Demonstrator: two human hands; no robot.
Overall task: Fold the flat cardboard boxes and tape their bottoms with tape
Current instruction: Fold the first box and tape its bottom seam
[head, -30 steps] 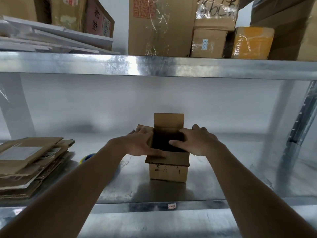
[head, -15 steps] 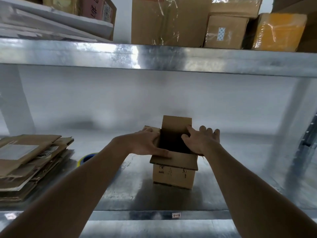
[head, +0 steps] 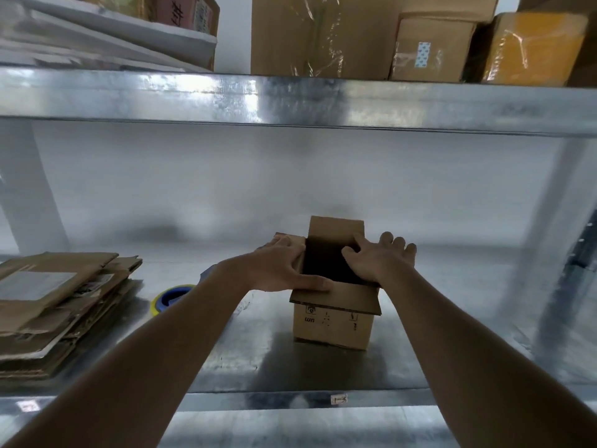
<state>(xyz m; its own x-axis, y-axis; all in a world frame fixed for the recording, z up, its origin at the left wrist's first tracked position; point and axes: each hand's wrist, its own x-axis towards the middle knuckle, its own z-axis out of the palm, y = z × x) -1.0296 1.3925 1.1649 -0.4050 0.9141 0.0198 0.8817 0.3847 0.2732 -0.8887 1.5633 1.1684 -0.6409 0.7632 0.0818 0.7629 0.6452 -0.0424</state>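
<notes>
A small brown cardboard box (head: 332, 326) stands on the metal shelf (head: 245, 357) with its top flaps open; the far flap stands upright and the near flap hangs forward. My left hand (head: 284, 270) presses on the left flap, thumb along the near edge. My right hand (head: 378, 260) lies on the right side flap, fingers spread over the dark opening's right edge. A tape roll (head: 168, 300), yellow with a blue core, lies on the shelf left of the box, partly hidden by my left forearm. A stack of flat cardboard boxes (head: 55, 305) sits at the far left.
The upper shelf (head: 290, 98) hangs close overhead and carries several taped cartons (head: 323, 33) and white boards. Grey uprights (head: 29, 189) stand at the left and right ends. Bare metal surface lies right of the box.
My right hand slid from the middle of the opening to the right flap and spread its fingers. The view shifted so the box sits further right. My left hand stayed on the left flap.
</notes>
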